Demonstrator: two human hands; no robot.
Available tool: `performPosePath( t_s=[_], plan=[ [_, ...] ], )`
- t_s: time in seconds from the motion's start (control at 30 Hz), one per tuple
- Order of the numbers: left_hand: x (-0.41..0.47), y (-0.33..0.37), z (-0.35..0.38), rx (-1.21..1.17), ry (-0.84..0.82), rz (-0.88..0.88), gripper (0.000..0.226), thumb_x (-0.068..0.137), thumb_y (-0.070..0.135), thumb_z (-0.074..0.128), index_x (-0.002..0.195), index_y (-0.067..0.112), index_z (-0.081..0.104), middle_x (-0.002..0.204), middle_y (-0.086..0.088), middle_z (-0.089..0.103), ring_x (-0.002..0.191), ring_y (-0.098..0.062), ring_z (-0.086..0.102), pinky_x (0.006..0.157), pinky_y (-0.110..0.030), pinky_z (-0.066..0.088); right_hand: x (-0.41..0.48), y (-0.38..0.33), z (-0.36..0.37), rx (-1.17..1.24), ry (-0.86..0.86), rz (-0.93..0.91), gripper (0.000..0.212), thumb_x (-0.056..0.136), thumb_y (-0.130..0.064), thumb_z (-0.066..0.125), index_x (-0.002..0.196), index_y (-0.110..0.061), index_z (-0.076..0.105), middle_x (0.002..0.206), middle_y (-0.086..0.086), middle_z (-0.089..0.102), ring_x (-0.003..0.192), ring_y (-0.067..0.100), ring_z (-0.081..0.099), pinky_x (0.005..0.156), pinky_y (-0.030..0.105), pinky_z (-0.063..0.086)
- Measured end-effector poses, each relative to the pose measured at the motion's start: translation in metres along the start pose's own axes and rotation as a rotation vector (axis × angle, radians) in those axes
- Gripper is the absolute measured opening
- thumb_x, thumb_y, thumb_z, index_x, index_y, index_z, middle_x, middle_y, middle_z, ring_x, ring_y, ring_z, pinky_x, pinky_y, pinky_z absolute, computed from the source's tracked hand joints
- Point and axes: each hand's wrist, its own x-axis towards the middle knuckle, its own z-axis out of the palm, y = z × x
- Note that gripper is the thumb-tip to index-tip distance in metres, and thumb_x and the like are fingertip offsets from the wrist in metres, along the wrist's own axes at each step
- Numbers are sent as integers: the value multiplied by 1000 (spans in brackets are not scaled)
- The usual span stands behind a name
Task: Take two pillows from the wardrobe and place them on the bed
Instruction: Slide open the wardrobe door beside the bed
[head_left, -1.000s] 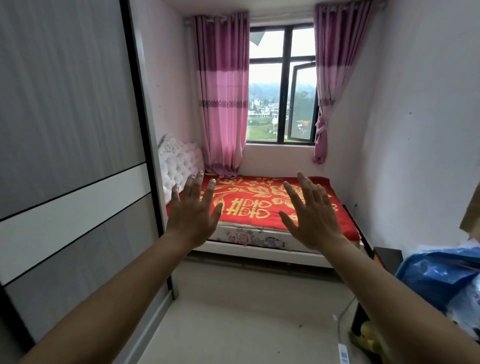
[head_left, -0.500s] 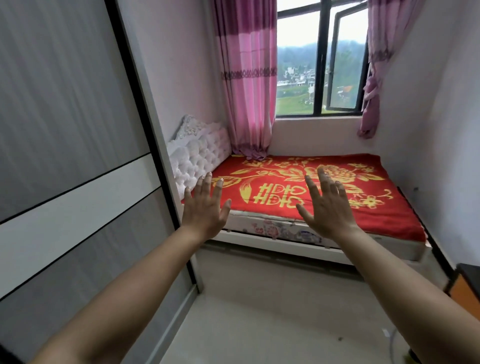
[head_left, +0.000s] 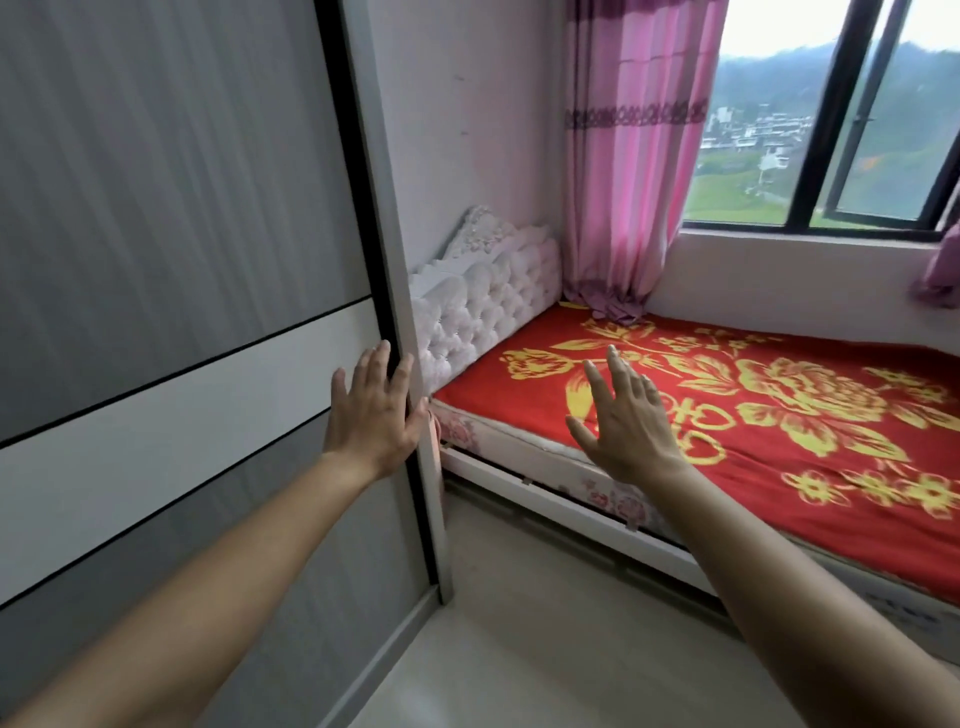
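The wardrobe (head_left: 171, 249) fills the left of the view, with a grey sliding door crossed by a white band; the door is closed. My left hand (head_left: 371, 415) is spread flat against the door's right edge, fingers apart, holding nothing. My right hand (head_left: 626, 415) hovers open in front of the bed (head_left: 753, 395), which carries a red blanket with a gold flower pattern. No pillow is in view.
A white tufted headboard (head_left: 483, 296) stands against the pink wall beside the wardrobe. Pink curtains (head_left: 628, 156) hang by a window (head_left: 831, 130) behind the bed. Pale floor (head_left: 545, 623) runs between wardrobe and bed frame.
The view has swung left and closer to the wardrobe. My left hand has moved from open air onto the door's right edge. My right hand stays raised and open.
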Motion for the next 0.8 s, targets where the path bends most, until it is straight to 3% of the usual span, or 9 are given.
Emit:
performPosePath(
  t_s=[0.23,0.43,0.63,0.8],
  plan=[
    [102,-99,57,28,81,-109,64,93,47,34,146,11,38,155,-22,27,143,-36,25,110,-60,25,161,-59,50,12,9,-156,82,97,-62,39,160,-19,9,168,16,-1,154,32,13,126,47,18],
    [183,-181,86,181,206,-143,67,93,49,33,150,14,30,158,-22,18,146,-37,14,112,-66,11,282,-118,76,164,84,-212,80,96,-59,46,158,-20,15,168,13,6,153,31,19,121,47,26],
    [191,-236,135,325,317,-251,79,89,58,34,156,26,8,162,-17,-10,150,-34,-6,109,-69,-11,356,-190,128,407,39,-340,79,99,-51,45,159,-22,4,168,9,2,152,32,19,117,51,33],
    [172,-279,162,541,280,-239,85,86,69,34,156,26,11,163,-14,-7,150,-30,-3,110,-66,-16,410,-252,167,635,106,-438,71,102,-39,48,159,-15,13,167,10,9,154,26,15,123,40,23]
  ],
)
